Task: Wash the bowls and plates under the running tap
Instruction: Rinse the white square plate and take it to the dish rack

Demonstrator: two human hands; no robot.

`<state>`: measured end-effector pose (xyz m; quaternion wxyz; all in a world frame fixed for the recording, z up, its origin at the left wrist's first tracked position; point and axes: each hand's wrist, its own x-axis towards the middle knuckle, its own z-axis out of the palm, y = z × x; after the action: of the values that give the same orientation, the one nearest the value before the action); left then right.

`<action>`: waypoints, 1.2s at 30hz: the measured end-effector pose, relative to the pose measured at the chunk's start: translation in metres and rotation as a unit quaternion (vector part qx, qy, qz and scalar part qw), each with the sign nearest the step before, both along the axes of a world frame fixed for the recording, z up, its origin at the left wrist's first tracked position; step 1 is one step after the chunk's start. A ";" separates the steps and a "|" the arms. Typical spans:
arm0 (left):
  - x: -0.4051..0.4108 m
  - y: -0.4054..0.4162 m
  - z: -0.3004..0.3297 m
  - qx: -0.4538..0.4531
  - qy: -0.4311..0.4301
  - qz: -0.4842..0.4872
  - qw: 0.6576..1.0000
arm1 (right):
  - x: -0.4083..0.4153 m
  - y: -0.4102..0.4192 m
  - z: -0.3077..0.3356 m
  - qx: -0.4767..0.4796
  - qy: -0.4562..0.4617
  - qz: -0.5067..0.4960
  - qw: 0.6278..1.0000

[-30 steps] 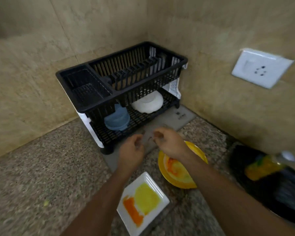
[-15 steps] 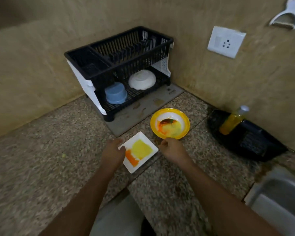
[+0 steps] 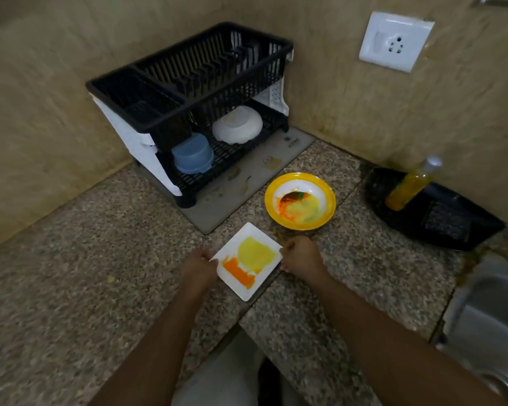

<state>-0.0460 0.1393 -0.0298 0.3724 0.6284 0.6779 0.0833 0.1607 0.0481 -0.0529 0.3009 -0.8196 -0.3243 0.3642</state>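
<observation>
Head view, the only one. Square white plate (image 3: 248, 260), smeared yellow and orange, lies on the granite counter (image 3: 71, 259) at the near edge, close to frame centre. Left hand (image 3: 198, 266) grips its 9 o'clock corner, fingers curled over the rim; right hand (image 3: 301, 259) grips the 3 o'clock corner the same way. Whether the plate is lifted or flat on the stone, cannot tell

Round yellow-rimmed bowl (image 3: 300, 200), also soiled, sits just beyond at 1 o'clock from the plate, apart from both hands. Steel sink (image 3: 487, 323) shows at 4 o'clock, lower right edge; no tap in view

Black dish rack (image 3: 188, 80) stands at 11 o'clock on a grey mat (image 3: 247, 183); a blue tub (image 3: 192, 153) and an upturned white bowl (image 3: 237, 124) rest on its lower tier. Black tray (image 3: 452, 224) at 2 o'clock carries a bottle of yellow liquid (image 3: 408, 186)

Step in hand, as judged: pick up the plate for the sink. To do it well, keep the plate level so the wet smear stays on it, lift straight up to clear the counter edge, then swing right toward 4 o'clock, passing in front of the yellow bowl and not over it. Thumbs best kept on the clean rim, off the sauce, for a firm hold

Writing: small dark mark on the mat's far corner, too small to read. Bottle label not legible. Wall socket (image 3: 393, 41) carries no readable text
</observation>
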 end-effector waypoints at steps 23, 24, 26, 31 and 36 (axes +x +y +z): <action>0.283 -0.272 0.058 -0.171 -0.249 -0.327 0.896 | 0.219 -0.407 0.095 0.142 -0.117 -0.497 0.848; 0.293 -0.279 0.060 -0.177 -0.254 -0.334 0.890 | 0.231 -0.419 0.107 0.159 -0.163 -0.535 0.814; 0.313 -0.288 0.064 -0.190 -0.246 -0.353 0.882 | 0.257 -0.436 0.127 0.187 -0.240 -0.569 0.764; 0.352 -0.297 0.070 -0.202 -0.237 -0.392 0.866 | 0.301 -0.445 0.153 0.121 -0.317 -0.552 0.762; 0.378 -0.303 0.072 -0.199 -0.240 -0.410 0.857 | 0.327 -0.446 0.157 0.080 -0.364 -0.518 0.770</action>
<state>0.3324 -0.1636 0.0418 0.6411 0.7225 0.2508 -0.0649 0.4882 -0.3975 0.1040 0.3677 -0.9075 0.0363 -0.1999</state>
